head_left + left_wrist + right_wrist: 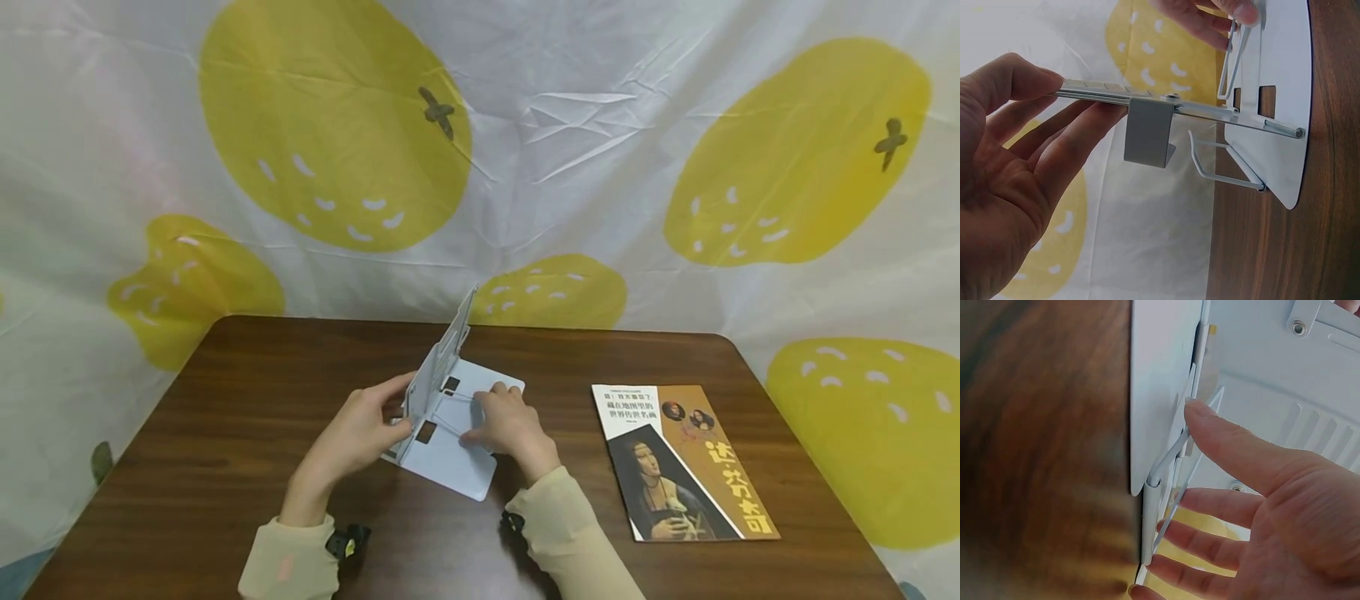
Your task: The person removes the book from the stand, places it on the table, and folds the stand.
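Observation:
A white metal book stand (453,471) is on the table, its base plate flat and its slotted back panel (433,371) raised at a steep angle. My left hand (360,429) grips the panel's edge, thumb on one face and fingers on the other, as the left wrist view shows. A grey bent clip (1147,132) sticks out from that panel. Over the base plate, my right hand (513,423) holds the bent wire support (1172,452) between thumb and fingers. Another wire loop (1229,181) juts from the stand's near side in the left wrist view.
A book (682,467) with a portrait on its cover lies flat to the right of the stand. The dark wooden table (247,400) ends at a white curtain (570,192) printed with yellow fruit.

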Available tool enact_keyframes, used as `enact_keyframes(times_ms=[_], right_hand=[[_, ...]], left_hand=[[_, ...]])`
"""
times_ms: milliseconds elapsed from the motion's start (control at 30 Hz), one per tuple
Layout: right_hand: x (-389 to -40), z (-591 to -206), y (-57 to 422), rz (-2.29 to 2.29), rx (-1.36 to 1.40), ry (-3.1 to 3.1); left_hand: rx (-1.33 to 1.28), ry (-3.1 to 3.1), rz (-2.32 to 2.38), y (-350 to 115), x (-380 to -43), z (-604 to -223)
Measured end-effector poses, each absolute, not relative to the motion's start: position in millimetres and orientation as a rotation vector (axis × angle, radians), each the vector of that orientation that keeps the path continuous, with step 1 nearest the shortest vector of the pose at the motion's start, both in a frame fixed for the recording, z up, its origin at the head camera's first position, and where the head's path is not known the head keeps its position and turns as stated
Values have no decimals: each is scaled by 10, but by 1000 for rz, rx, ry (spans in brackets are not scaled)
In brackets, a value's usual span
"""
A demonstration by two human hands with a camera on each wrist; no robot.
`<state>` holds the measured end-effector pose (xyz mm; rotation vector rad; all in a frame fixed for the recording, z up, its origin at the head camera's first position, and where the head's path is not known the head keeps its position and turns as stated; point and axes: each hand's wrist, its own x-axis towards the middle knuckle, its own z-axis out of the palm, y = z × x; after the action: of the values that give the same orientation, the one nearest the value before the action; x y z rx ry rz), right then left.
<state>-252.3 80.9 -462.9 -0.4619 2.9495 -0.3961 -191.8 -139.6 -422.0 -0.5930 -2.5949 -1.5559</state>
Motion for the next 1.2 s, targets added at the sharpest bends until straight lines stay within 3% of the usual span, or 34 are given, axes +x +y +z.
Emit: enact_keyframes(times_ms=[700, 1200], right_hand=[[-2503, -4662, 797, -380, -478, 2949], [-2449, -4418, 891, -431, -453, 2984]], left_hand=[[-565, -2626, -1579, -1376, -1904, -4204], [-570, -2609, -1562, -1381, -1894, -4184]])
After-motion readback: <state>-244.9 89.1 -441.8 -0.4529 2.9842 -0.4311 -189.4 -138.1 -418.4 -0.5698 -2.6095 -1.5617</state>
